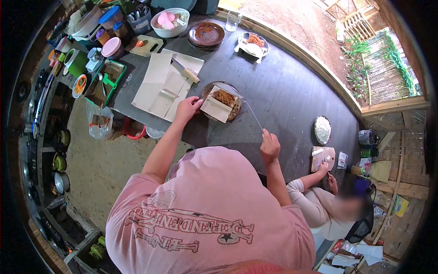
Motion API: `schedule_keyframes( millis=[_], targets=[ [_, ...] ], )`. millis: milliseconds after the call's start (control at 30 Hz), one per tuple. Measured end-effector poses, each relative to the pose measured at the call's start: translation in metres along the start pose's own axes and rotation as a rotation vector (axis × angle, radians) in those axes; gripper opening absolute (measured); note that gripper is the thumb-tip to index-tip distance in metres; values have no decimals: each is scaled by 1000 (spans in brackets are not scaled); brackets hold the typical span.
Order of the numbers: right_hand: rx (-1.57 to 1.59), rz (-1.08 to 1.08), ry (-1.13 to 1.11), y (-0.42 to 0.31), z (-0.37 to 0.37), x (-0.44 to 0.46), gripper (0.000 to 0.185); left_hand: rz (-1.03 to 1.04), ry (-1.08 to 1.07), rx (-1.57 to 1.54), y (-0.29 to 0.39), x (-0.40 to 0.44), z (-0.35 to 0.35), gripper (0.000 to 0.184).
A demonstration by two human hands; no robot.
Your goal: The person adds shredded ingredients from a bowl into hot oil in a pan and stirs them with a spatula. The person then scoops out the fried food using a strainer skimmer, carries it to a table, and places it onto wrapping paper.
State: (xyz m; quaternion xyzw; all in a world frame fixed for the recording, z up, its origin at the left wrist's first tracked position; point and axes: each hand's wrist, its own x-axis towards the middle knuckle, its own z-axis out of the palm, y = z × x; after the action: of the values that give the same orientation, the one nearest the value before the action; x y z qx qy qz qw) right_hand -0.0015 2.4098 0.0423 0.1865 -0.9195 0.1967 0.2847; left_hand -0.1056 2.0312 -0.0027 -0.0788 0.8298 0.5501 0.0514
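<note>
A round brown plate (238, 109) stands before me on the dark table, with a sheet of brown wrapping paper (216, 109) on it. Brown noodles (224, 97) lie on the paper's far half. My left hand (188, 109) is closed at the plate's left rim, its fingertips close to the paper's corner. To the right of the plate, my right hand (269, 145) is closed round the near end of a long thin pale utensil (253, 114). Its far end reaches the noodles; its exact kind is unclear.
Left lie stacked paper sheets (153, 84) and a wooden-handled knife (185, 71). Beyond are stacked brown plates (206, 36), a glass (233, 21) and a dish of orange food (253, 42). Right, a co-worker (315, 198) works at a cutting board (323, 157) near a white-filled bowl (322, 129).
</note>
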Motion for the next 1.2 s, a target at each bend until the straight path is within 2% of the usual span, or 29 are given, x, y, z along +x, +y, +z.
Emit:
schedule_keyframes(
  millis=[1000, 1200],
  targets=[
    [14, 12, -13, 0, -1, 10, 24, 3, -5, 13, -3, 2, 1, 33],
    [89, 103, 10, -7, -7, 11, 22, -18, 6, -57, -8, 1, 5, 32]
  ],
)
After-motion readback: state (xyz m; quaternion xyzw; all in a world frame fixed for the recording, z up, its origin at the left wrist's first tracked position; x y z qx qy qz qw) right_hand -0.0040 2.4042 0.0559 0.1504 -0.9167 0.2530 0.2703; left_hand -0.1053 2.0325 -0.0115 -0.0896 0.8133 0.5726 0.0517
